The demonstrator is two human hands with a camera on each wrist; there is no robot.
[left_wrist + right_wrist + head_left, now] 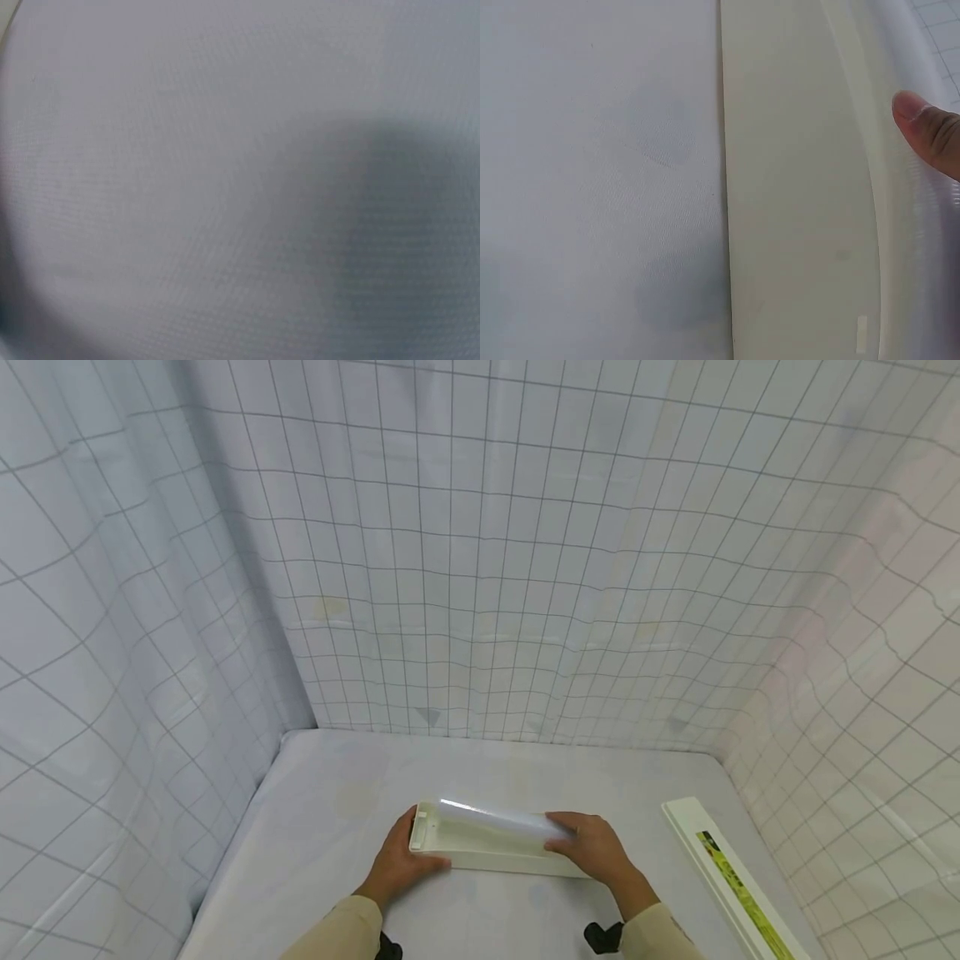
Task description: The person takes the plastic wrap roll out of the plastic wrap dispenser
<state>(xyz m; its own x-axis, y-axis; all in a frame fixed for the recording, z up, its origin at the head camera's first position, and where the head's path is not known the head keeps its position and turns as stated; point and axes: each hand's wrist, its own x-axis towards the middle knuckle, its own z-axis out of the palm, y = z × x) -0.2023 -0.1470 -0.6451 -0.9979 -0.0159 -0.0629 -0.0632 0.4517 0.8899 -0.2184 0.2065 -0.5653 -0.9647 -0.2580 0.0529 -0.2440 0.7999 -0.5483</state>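
A long off-white plastic box (513, 862) lies on the table in the head view, its top uncovered. Around its left end wraps my left hand (399, 862), thumb along the front wall and fingers behind. A shiny, translucent roll of plastic wrap (491, 817) sits tilted over the box, its left end raised at the back edge. My right hand (597, 847) grips the roll near its right end, hiding that end. Seen from the right wrist, the thumb (930, 133) presses on the roll beside the box's wall (799, 187). The left wrist view holds mostly blurred white surface.
A long white lid (723, 868) with a yellow-green label lies slanted on the right of the white table (337, 810). Grid-patterned white curtains (487, 568) enclose the table at the back and both sides. Dark wrist-camera parts (602, 937) show by the sleeves.
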